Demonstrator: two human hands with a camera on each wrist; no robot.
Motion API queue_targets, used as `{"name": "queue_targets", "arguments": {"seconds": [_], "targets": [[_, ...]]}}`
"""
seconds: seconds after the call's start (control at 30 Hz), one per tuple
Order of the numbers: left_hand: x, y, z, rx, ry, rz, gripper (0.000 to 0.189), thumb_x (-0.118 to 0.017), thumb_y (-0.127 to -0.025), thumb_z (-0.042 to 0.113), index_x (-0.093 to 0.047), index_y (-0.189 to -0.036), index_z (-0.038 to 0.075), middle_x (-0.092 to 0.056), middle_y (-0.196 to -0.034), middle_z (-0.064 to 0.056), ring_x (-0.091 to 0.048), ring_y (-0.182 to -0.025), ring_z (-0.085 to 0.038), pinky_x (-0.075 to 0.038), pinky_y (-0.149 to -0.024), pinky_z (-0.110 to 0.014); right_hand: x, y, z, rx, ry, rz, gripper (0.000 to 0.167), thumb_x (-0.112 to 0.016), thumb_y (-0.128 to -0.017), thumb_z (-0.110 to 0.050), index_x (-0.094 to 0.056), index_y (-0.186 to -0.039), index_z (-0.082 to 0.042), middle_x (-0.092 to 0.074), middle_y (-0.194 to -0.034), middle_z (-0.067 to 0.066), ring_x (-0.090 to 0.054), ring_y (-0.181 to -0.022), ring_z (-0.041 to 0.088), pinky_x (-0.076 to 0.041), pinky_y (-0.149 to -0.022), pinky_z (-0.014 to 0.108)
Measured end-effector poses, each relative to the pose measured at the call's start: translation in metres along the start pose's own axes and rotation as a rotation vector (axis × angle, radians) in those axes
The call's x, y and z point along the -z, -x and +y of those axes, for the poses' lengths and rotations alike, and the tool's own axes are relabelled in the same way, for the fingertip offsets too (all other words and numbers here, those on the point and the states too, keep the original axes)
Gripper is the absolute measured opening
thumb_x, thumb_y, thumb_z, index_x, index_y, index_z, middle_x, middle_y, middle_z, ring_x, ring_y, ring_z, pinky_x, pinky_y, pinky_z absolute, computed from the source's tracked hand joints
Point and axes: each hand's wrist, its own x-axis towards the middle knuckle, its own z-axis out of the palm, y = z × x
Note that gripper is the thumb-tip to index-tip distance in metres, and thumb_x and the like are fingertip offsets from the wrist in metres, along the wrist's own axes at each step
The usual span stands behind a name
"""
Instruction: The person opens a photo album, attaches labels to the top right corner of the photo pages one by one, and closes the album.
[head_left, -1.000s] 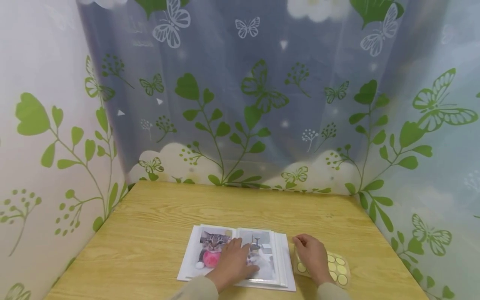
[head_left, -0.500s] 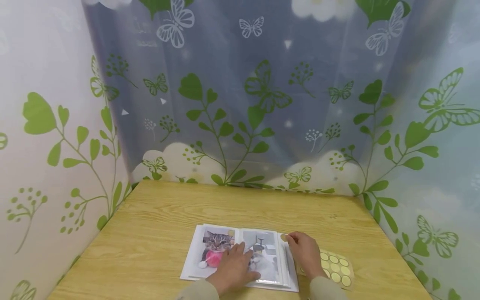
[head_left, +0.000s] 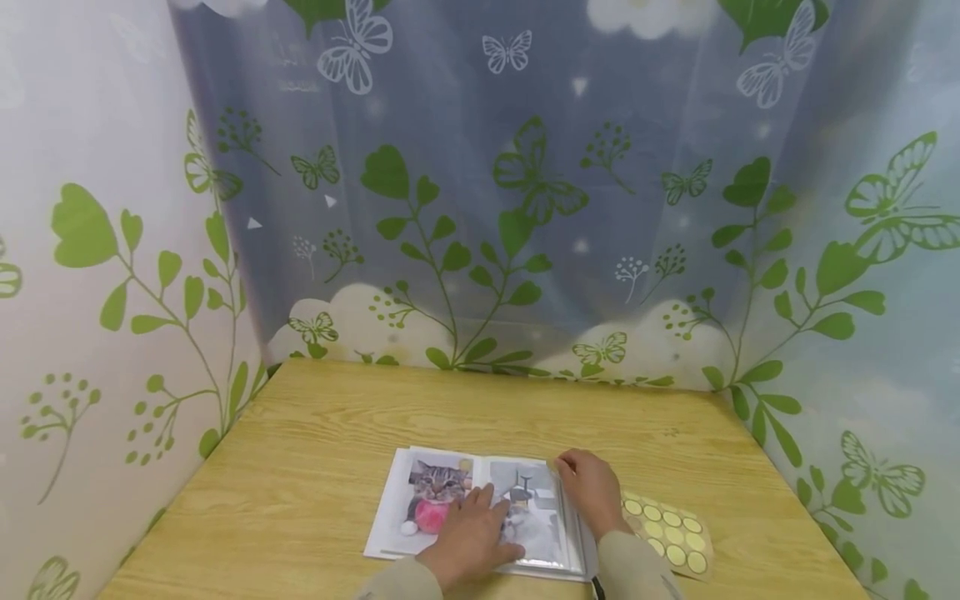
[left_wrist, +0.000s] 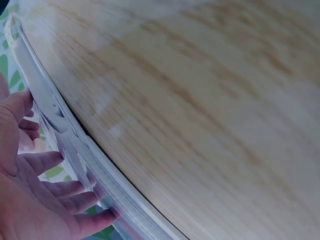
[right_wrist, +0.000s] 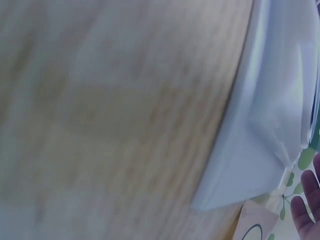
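Note:
A photo album [head_left: 380,533] lies spread on the table, with a cat photo [head_left: 429,483] on the left page and a grey-toned photo [head_left: 540,533] on the right. My left hand [head_left: 468,533] rests on the album's middle with its fingers straight and spread; the left wrist view has those fingers [left_wrist: 75,202] on the pages. At the right page's upper right corner is my right hand [head_left: 592,492], thumb and fingertips pinched together. They hold a small round gold sticker, which the fingers now hide. One round gold sticker [head_left: 466,465] is on the cat photo's upper right corner.
A sheet of round yellow-gold stickers [head_left: 675,533] lies right of the album, partly under the right forearm. The wooden table [head_left: 300,467] reaches back to a patterned curtain [head_left: 465,208] and curtained sides.
My right hand has moved left from beside the sticker sheet to the right page's upper corner, carrying the round sticker. The left hand stays on the album.

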Motion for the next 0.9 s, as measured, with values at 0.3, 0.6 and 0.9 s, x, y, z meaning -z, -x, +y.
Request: {"name": "queue_targets", "arguments": {"seconds": [0.3, 0.6, 0.9], "targets": [[0.002, 0.001, 0.002, 0.009, 0.008, -0.008, 0.075, -0.069, -0.084, 0.057, -0.056, -0.139, 0.007, -0.046, -0.146, -0.022, -0.044, -0.133, -0.041, -0.037, -0.106, -0.059, -0.006, -0.008, -0.004, 0.029, 0.032, 0.006, 0.012, -0.067, -0.093, -0.016, -0.074, -0.090, -0.008, -0.073, -0.089, 0.006, -0.068, -0.081, 0.027, -0.054, -0.073, 0.047], [0.001, 0.000, 0.001, 0.008, -0.022, -0.001, 0.075, -0.069, -0.083, 0.059, -0.058, -0.137, 0.007, -0.049, -0.143, -0.021, -0.047, -0.131, -0.039, -0.040, -0.104, -0.058, -0.012, -0.011, -0.006, -0.002, 0.085, -0.044, 0.013, -0.067, -0.094, -0.018, -0.074, -0.091, -0.008, -0.070, -0.086, 0.005, -0.065, -0.076, 0.022, -0.054, -0.070, 0.045], [0.002, 0.001, 0.001, 0.011, -0.019, -0.010, 0.075, -0.068, -0.084, 0.059, -0.057, -0.137, 0.007, -0.048, -0.144, -0.021, -0.046, -0.132, -0.039, -0.040, -0.104, -0.058, -0.015, -0.010, -0.009, 0.092, 0.129, -0.054, 0.010, -0.068, -0.090, -0.016, -0.074, -0.086, -0.009, -0.070, -0.082, 0.004, -0.064, -0.074, 0.021, -0.054, -0.067, 0.043]]}}
